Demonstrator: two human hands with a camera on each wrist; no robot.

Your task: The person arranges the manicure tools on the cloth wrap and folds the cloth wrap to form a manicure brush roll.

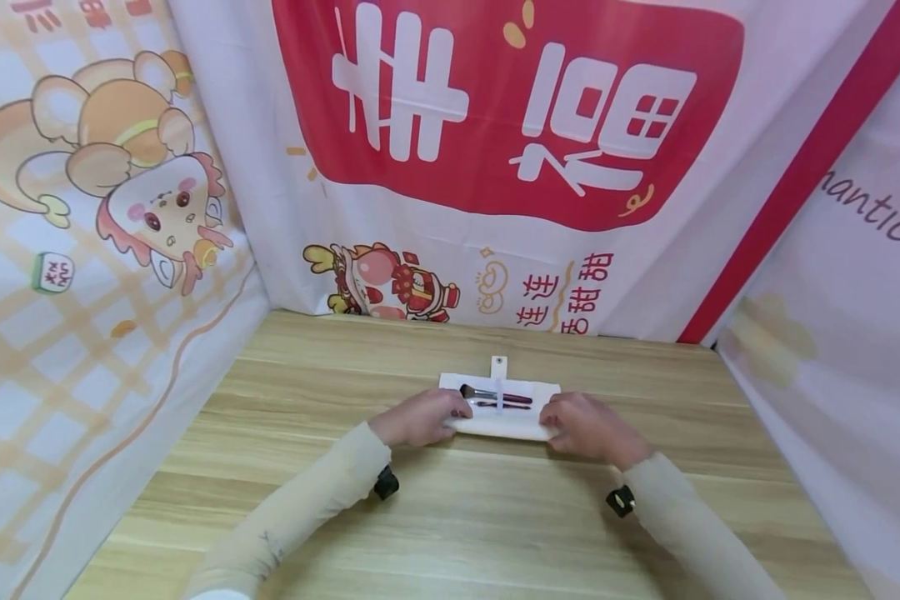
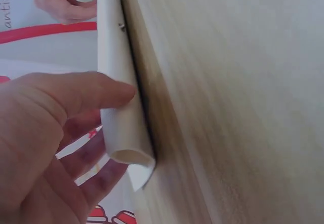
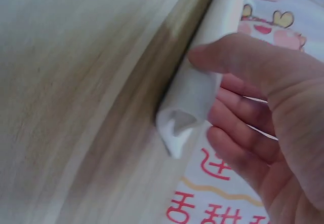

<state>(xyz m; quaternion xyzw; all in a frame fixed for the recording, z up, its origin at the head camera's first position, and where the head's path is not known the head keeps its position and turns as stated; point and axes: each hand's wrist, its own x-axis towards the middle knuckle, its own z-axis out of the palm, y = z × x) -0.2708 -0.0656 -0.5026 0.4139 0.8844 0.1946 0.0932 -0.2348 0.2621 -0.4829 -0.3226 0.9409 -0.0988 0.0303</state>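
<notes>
A white brush roll (image 1: 504, 427) lies near the back of the table, its near edge curled into a tube. Across its open part lie a makeup brush (image 1: 516, 397) with a dark red handle and a thinner dark tool (image 1: 510, 407), both under a pale band (image 1: 499, 392). At the roll's left end my left hand (image 1: 423, 417) holds the curled edge, thumb on the near side and fingers beyond. My right hand (image 1: 588, 423) grips the right end likewise. Both wrist views show the rolled white tube (image 2: 119, 127) (image 3: 195, 89) between thumb and fingers.
A strap with a metal snap (image 1: 499, 365) sticks out from the roll's far side. The wood-grain table (image 1: 480, 517) extends toward me. Printed cloth stands behind the table (image 1: 645, 275), on the left (image 1: 120, 275) and on the right (image 1: 832, 333). Black wrist devices (image 1: 386, 483) (image 1: 621, 501) sit under both forearms.
</notes>
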